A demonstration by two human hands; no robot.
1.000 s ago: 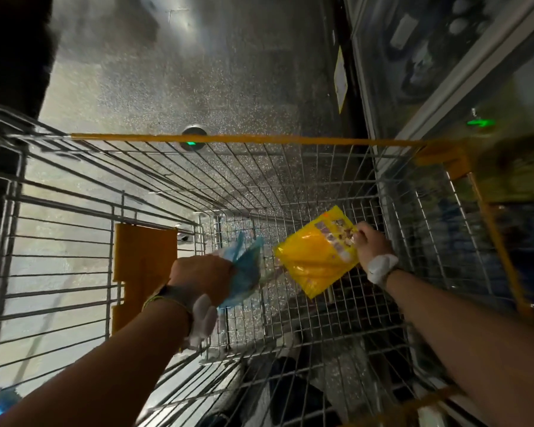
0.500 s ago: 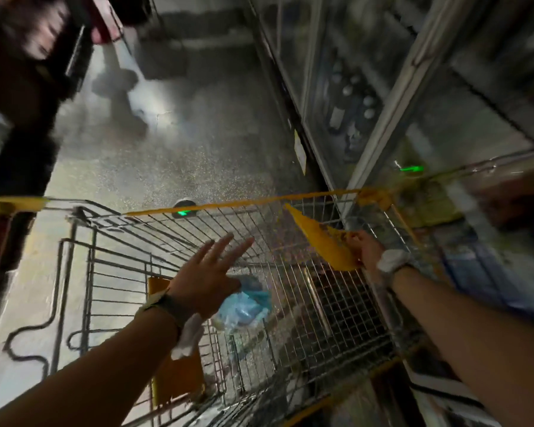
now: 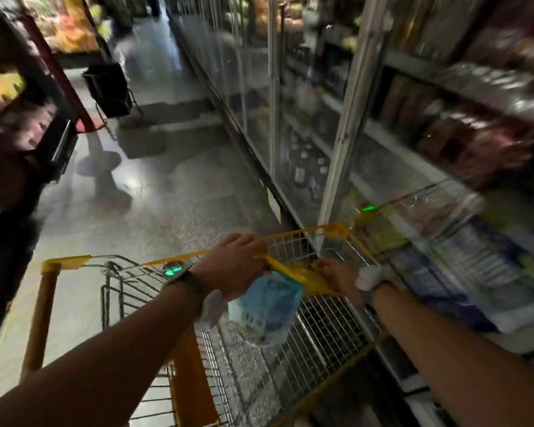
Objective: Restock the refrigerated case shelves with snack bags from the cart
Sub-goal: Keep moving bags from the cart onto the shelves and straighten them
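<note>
Two bags, both up out of the cart [image 3: 290,349] and carried over its basket. Left hand [image 3: 235,266] has its fingers curled round the near end of the yellow bag [image 3: 293,272], and a blue bag [image 3: 265,309] hangs under that palm. Whether the same fingers pinch the blue one's top edge, can't tell; the hand's back hides it. Right hand [image 3: 336,275] pinches the yellow bag's far end, so the bag is stretched flat btwn the two hands. Probably they're squaring it up to slide in face-out, or passing it over to the left. Something white sits at each wrist; too blurred to name.

Just beyond the right hand, touching distance, is the refrigerated case [image 3: 444,167], its open shelves w/ packaged goods smeared by blur. Cart is parked tight along the case front, likely so each bag needs only a short reach. Further out past the left hand: dim aisle floor [image 3: 167,195] and a dark basket stand [image 3: 108,87].

Bags not yet shelved.
</note>
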